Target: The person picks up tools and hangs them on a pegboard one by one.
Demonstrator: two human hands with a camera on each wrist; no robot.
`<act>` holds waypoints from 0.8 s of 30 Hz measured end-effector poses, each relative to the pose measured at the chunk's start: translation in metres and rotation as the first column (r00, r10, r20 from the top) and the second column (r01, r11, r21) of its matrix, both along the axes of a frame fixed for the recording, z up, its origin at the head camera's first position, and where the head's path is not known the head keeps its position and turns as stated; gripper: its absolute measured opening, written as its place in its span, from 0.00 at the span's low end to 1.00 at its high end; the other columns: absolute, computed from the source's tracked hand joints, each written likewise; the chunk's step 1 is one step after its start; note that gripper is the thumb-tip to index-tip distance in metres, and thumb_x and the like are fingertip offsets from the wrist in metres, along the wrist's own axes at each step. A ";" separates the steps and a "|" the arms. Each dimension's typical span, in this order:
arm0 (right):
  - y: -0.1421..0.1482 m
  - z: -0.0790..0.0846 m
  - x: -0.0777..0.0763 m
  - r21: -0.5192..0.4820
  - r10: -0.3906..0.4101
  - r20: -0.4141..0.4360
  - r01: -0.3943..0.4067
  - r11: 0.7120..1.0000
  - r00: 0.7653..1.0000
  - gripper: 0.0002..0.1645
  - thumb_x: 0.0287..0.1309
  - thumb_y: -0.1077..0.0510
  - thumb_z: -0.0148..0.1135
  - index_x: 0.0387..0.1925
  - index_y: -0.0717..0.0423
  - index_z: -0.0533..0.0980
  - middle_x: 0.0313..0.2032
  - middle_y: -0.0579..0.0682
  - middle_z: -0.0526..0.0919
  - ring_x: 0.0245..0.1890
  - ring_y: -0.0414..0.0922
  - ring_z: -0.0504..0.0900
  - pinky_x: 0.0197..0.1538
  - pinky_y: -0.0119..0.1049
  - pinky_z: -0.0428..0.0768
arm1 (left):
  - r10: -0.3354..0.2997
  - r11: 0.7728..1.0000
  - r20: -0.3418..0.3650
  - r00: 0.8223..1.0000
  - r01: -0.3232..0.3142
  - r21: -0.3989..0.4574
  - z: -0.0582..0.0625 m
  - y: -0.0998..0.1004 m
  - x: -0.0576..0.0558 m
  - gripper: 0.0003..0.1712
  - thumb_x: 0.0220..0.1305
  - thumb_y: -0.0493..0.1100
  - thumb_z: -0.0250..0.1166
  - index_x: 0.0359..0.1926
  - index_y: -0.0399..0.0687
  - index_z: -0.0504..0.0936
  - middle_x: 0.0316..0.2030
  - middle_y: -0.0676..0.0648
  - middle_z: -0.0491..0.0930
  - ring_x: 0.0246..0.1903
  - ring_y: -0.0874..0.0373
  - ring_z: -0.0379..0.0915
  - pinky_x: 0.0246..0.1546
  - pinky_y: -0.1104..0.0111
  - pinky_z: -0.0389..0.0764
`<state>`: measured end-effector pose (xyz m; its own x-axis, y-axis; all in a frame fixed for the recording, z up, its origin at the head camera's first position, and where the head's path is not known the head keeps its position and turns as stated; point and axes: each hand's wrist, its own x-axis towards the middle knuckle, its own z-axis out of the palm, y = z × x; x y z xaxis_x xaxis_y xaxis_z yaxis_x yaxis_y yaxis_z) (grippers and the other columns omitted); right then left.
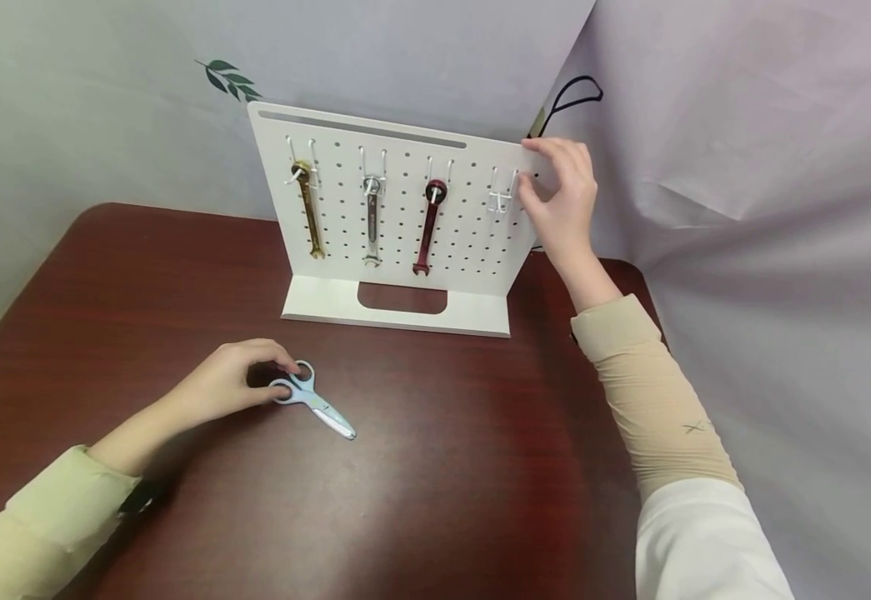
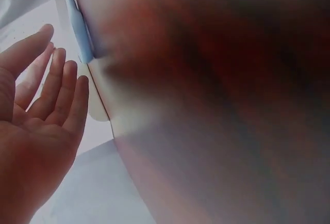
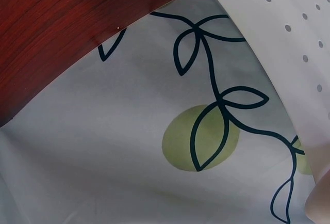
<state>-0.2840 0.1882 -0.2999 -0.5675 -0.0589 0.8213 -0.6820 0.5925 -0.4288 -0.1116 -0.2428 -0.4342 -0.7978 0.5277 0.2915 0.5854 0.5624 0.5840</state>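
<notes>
Pale blue scissors (image 1: 315, 400) lie on the dark wooden table, blades pointing to the lower right. At their handle loops is my left hand (image 1: 228, 383), thumb and forefinger spread apart; the left wrist view shows its fingers mostly straight beside the scissors (image 2: 80, 33). A white pegboard (image 1: 473, 242) stands at the back. My right hand (image 1: 566, 196) grips its upper right corner, thumb on the front near a bare wire hook (image 1: 500, 196), forefinger at the top edge. Only a sliver of the right hand (image 3: 319, 201) shows in the right wrist view.
Three wrenches hang on the pegboard hooks: a gold one (image 1: 309, 208), a silver one (image 1: 372, 221) and a red one (image 1: 428, 229). A black strap (image 1: 581, 87) sticks up behind the board. Pale cloth (image 1: 750, 250) surrounds the table (image 1: 435, 500).
</notes>
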 end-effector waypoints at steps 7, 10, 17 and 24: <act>0.000 0.000 0.000 -0.004 -0.007 0.012 0.007 1.000 1.000 0.18 0.60 0.72 0.66 0.52 0.65 0.85 0.51 0.63 0.88 0.55 0.59 0.79 0.65 0.39 0.74 | 0.048 0.999 0.011 0.999 -0.048 -0.017 -0.002 -0.010 0.000 0.21 0.45 0.34 0.87 0.40 0.55 0.90 0.36 0.61 0.88 0.35 0.67 0.82 0.40 0.81 0.78; 0.000 0.000 0.001 -0.006 -0.005 0.016 0.005 1.000 1.000 0.18 0.60 0.72 0.66 0.52 0.65 0.85 0.51 0.63 0.88 0.55 0.59 0.79 0.65 0.38 0.74 | 0.056 0.998 0.022 0.998 -0.055 -0.029 -0.002 -0.012 0.000 0.21 0.45 0.34 0.87 0.39 0.54 0.90 0.36 0.60 0.88 0.34 0.67 0.81 0.39 0.81 0.80; -0.001 -0.001 0.000 -0.007 -0.003 0.011 0.003 1.000 1.000 0.18 0.60 0.72 0.66 0.52 0.66 0.85 0.50 0.63 0.88 0.54 0.59 0.79 0.64 0.38 0.73 | 0.069 0.997 0.046 0.997 -0.067 -0.048 -0.004 -0.015 -0.001 0.17 0.47 0.30 0.84 0.37 0.50 0.90 0.32 0.59 0.86 0.31 0.72 0.77 0.34 0.80 0.79; -0.001 0.000 0.000 -0.010 -0.001 0.003 0.001 1.000 1.000 0.18 0.59 0.72 0.66 0.52 0.65 0.85 0.50 0.63 0.88 0.54 0.60 0.79 0.64 0.38 0.73 | 0.065 0.996 0.054 0.996 -0.062 -0.063 -0.008 -0.015 -0.005 0.15 0.49 0.32 0.84 0.35 0.51 0.90 0.30 0.61 0.84 0.30 0.73 0.74 0.32 0.78 0.77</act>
<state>-0.2839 0.1874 -0.2997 -0.5700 -0.0498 0.8201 -0.6800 0.5888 -0.4369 -0.1164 -0.2575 -0.4421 -0.8442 0.4912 0.2144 0.5151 0.6330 0.5779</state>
